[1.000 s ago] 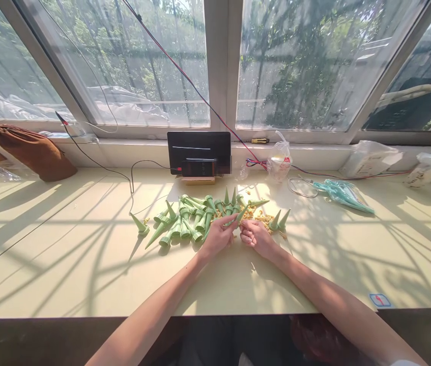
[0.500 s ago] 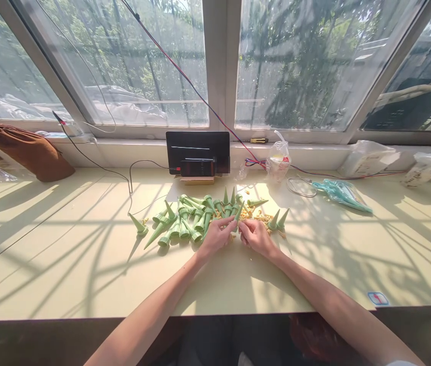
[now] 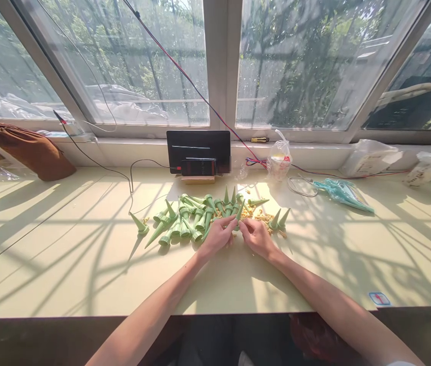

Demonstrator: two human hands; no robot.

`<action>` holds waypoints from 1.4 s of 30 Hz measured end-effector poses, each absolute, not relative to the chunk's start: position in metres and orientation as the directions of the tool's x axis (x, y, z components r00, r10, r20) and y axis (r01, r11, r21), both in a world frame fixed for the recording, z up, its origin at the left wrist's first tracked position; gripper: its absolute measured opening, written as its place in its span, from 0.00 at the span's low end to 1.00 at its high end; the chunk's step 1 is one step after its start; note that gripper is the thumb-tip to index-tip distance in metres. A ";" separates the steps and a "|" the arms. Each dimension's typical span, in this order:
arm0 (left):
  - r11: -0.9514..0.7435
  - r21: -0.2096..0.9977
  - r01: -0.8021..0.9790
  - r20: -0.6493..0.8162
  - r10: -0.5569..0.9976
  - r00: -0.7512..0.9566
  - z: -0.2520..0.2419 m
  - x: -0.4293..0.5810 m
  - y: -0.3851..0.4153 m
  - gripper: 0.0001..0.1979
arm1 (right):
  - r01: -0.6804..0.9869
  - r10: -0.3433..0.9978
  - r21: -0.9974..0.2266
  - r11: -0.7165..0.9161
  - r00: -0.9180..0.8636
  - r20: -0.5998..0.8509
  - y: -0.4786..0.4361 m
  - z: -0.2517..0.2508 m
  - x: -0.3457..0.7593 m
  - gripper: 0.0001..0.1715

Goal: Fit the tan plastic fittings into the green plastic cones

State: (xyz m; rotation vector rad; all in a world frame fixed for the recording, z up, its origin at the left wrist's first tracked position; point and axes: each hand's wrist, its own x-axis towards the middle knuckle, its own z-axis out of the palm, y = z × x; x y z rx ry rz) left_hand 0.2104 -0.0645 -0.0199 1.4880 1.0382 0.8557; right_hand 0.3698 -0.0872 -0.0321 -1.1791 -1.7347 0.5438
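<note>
My left hand (image 3: pixel 221 235) is closed around a green plastic spike (image 3: pixel 240 209), whose pointed end tilts up past the fingertips. Close beside it, my right hand (image 3: pixel 256 236) pinches at the spike's lower end; whatever lies between those fingertips is hidden. Beyond and left of my hands lies a loose pile of green cone-shaped spikes (image 3: pixel 184 213) with ridged collars, some standing point up. Small yellow pieces (image 3: pixel 263 215) are scattered behind my right hand, with two upright green spikes (image 3: pixel 283 217) at their right.
At the back stands a black tablet-like screen (image 3: pixel 200 147) with a cable. A bagged cup (image 3: pixel 278 161), a packet of teal items (image 3: pixel 347 195) and white plastic bags (image 3: pixel 370 156) sit to the right. A brown drawstring bag (image 3: pixel 28 152) lies at the left. Windows rise behind the table (image 3: pixel 85 244).
Both hands stay together at the same spot with only slight finger movement. The green spike remains in my left hand. The whole view has shifted very slightly.
</note>
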 end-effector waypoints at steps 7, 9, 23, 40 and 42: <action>-0.063 0.992 0.112 0.000 0.872 0.489 -0.017 0.211 -0.066 0.21 | 0.523 0.834 -0.674 0.522 -0.145 0.533 -0.087 -0.032 0.371 0.23; -0.067 0.993 0.099 0.006 0.856 0.517 -0.018 0.210 -0.065 0.21 | 0.534 0.828 -0.657 0.533 -0.166 0.536 -0.087 -0.033 0.372 0.22; -0.100 0.991 0.092 0.030 0.821 0.570 -0.021 0.208 -0.065 0.21 | 0.528 0.842 -0.673 0.518 -0.178 0.509 -0.086 -0.034 0.372 0.21; -0.108 0.979 0.172 0.025 0.905 0.425 -0.015 0.210 -0.063 0.20 | 0.526 0.904 -0.759 0.384 -0.048 0.424 -0.084 -0.027 0.373 0.23; -0.108 0.972 0.210 0.021 0.926 0.378 -0.012 0.209 -0.062 0.19 | 0.511 0.913 -0.775 0.373 -0.052 0.405 -0.084 -0.026 0.374 0.24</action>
